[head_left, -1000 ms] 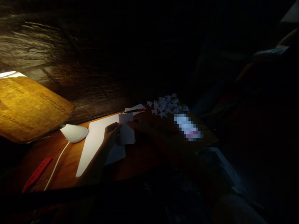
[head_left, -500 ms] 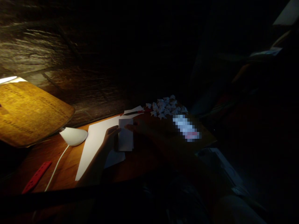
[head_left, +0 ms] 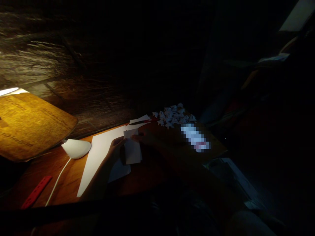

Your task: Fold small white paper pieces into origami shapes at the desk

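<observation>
A folded white sheet of paper is held up between my two hands, its layers slightly apart at the lower right corner. My left hand pinches its left edge near the top. From the right, my right hand grips the upper right part, dim in the shadow. Beneath my left forearm lie larger white sheets on the wooden table. Beyond the hands rests a pile of several small folded paper pieces with pointed tips.
A lamp with a yellow printed shade and white base stands at the left, its white cord running forward. A red power strip lies near the front left. A pixelated bright rectangle is at the right. The brick wall rises behind.
The folded sheet has tilted a little and its layers have parted slightly at the lower right. Both hands keep their hold. The whole view has shifted slightly.
</observation>
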{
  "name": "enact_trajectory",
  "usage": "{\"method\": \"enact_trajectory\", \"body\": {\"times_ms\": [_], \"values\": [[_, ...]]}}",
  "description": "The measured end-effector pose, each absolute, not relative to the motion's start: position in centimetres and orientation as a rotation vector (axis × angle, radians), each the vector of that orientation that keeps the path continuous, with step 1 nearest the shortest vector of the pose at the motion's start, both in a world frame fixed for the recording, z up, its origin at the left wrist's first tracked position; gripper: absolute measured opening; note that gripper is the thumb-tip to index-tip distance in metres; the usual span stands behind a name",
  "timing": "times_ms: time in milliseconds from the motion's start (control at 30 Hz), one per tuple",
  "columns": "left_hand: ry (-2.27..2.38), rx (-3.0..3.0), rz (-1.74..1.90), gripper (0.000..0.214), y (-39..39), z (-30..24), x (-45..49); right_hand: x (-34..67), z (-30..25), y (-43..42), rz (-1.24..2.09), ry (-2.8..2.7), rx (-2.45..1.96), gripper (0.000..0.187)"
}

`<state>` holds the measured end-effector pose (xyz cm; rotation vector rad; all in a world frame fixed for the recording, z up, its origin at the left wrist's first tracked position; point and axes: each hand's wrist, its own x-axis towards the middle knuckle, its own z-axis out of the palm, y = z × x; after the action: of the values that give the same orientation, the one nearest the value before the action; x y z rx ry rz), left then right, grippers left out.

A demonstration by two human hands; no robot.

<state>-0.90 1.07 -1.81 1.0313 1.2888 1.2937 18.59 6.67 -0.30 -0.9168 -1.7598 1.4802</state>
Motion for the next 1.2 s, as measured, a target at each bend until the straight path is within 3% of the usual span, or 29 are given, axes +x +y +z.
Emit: {"method": "enact_trajectory", "body": {"times_ms": [167, 367, 533, 667, 867, 1200], "values": [[1.321, 1.087, 1.257, 0.039, 1.0, -1.4, -0.7, 19.0, -0.3, 6.5, 1.105, -1.823, -1.152, 0.042], [1.334, 0.930, 1.320, 0.036, 1.2, -1.1, -0.7, 19.5, 0.3, 6.4, 0.843, -2.008, -1.341, 0.066], [1.314, 1.014, 1.324, 0.038, 1.4, -1.7, -0.9, 19.0, -0.1, 6.6, 1.197, -2.023, -0.973, 0.047], [1.330, 1.027, 1.349, 0.042, 1.5, -2.2, -1.3, 18.4, -0.4, 6.1, 1.434, -1.854, -0.930, 0.043], [1.326, 1.081, 1.279, 0.043, 1.3, -2.2, -1.1, 18.2, -0.9, 6.5, 1.349, -1.742, -1.034, 0.028], [1.312, 1.004, 1.307, 0.041, 1.1, -1.4, -0.5, 18.7, 0.2, 6.1, 1.371, -1.755, -0.999, 0.036]]}}
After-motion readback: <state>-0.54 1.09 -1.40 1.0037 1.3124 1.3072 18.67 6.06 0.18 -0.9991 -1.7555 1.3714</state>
